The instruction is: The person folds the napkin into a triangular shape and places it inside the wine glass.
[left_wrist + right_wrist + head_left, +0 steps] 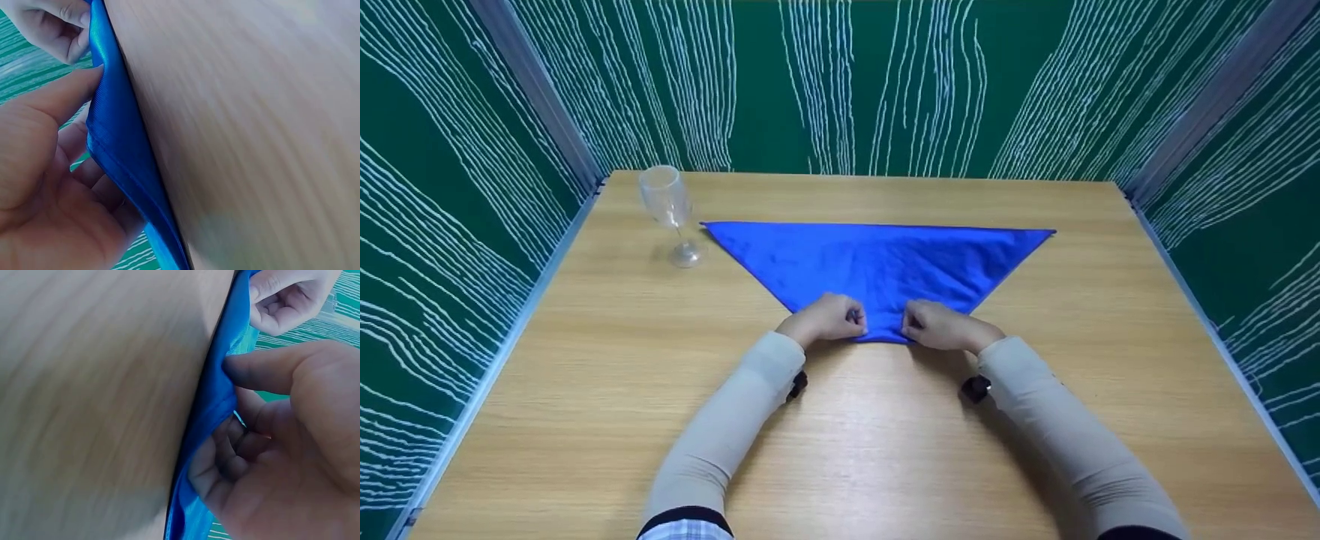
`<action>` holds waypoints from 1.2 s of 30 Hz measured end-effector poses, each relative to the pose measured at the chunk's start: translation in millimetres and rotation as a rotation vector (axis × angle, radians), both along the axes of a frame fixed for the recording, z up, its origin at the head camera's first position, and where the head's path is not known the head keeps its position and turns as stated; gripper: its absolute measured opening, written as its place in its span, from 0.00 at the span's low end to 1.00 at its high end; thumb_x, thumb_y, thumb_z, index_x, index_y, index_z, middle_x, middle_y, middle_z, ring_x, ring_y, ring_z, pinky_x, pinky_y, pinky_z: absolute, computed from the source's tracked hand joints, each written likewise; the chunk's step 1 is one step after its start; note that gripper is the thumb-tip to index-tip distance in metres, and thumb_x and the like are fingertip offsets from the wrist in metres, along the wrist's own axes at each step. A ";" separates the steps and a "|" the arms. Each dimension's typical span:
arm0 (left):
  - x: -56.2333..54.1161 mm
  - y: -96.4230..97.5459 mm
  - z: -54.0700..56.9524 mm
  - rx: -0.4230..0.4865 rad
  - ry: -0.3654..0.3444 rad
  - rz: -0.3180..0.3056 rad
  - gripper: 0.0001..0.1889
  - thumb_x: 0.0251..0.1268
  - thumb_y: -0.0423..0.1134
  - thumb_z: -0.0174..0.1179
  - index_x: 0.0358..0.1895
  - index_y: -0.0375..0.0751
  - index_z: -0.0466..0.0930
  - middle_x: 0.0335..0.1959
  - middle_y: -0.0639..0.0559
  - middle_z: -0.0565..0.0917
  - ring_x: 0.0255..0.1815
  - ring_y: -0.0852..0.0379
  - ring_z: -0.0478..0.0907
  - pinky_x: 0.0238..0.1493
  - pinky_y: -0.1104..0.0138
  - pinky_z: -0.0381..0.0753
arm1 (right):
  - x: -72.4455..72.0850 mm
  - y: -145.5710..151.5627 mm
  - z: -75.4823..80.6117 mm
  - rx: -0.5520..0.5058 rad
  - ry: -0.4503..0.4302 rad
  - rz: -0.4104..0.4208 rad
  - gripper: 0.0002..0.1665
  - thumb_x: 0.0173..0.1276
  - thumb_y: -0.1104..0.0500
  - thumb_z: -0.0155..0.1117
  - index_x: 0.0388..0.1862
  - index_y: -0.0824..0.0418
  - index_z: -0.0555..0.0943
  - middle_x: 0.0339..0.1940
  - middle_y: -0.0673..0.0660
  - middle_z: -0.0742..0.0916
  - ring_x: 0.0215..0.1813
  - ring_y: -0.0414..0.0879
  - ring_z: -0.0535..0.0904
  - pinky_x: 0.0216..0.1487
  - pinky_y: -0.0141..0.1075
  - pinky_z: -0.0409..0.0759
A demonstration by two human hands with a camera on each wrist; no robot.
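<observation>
A blue cloth [840,262] lies on the wooden table, its long straight edge at the back and a pointed corner at each side. Its near part is turned into a short straight edge. My left hand [830,318] pinches the left end of that near edge, thumb on the fabric and fingers curled behind it in the left wrist view. At the right end, my right hand [947,327] pinches the cloth [216,391] the same way. A narrow stretch of blue fabric shows between the two hands.
A clear stemmed glass [666,201] stands upright at the back left, close to the cloth's left corner. Green panels [765,82] with white wavy lines enclose the wooden table [840,450] at the back and both sides.
</observation>
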State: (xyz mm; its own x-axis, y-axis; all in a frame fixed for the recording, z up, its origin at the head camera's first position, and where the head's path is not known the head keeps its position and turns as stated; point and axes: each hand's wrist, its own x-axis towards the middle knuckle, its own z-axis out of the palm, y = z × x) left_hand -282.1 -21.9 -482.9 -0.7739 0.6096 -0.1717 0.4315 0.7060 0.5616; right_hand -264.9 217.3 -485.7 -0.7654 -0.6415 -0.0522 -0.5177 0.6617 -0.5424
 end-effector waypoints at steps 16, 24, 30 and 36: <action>24.6 -0.1 -1.0 0.007 0.003 -0.057 0.06 0.69 0.40 0.64 0.34 0.42 0.83 0.30 0.56 0.81 0.34 0.60 0.76 0.41 0.68 0.77 | 21.1 4.8 -1.1 0.061 -0.030 0.050 0.08 0.72 0.66 0.56 0.31 0.63 0.73 0.27 0.50 0.75 0.33 0.45 0.70 0.37 0.41 0.72; 36.2 1.5 -2.8 0.005 0.040 -0.088 0.05 0.68 0.37 0.62 0.33 0.42 0.82 0.28 0.58 0.78 0.31 0.62 0.74 0.39 0.69 0.76 | 28.6 7.6 1.9 0.057 -0.063 0.102 0.07 0.72 0.67 0.57 0.31 0.63 0.74 0.28 0.50 0.75 0.32 0.42 0.70 0.36 0.37 0.71; 39.4 -0.1 -0.7 -0.001 0.127 -0.166 0.03 0.62 0.32 0.61 0.34 0.41 0.84 0.29 0.56 0.81 0.32 0.61 0.77 0.38 0.70 0.77 | 29.8 8.6 1.4 0.053 -0.077 0.104 0.06 0.71 0.67 0.57 0.31 0.62 0.75 0.28 0.49 0.76 0.33 0.42 0.70 0.37 0.36 0.71; 43.4 -4.5 3.9 -0.065 0.368 -0.358 0.05 0.63 0.30 0.64 0.39 0.41 0.88 0.36 0.51 0.85 0.41 0.56 0.80 0.45 0.67 0.79 | 27.3 9.8 0.9 0.041 -0.085 0.113 0.06 0.70 0.68 0.57 0.31 0.63 0.76 0.29 0.49 0.77 0.33 0.42 0.71 0.38 0.36 0.71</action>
State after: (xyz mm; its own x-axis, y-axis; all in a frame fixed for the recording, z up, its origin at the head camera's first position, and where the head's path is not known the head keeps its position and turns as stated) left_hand -238.8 -26.4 -479.1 -0.5347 0.8446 0.0261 0.8135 0.5061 0.2865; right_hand -237.6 227.2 -484.8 -0.6802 -0.7191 -0.1422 -0.5432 0.6247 -0.5610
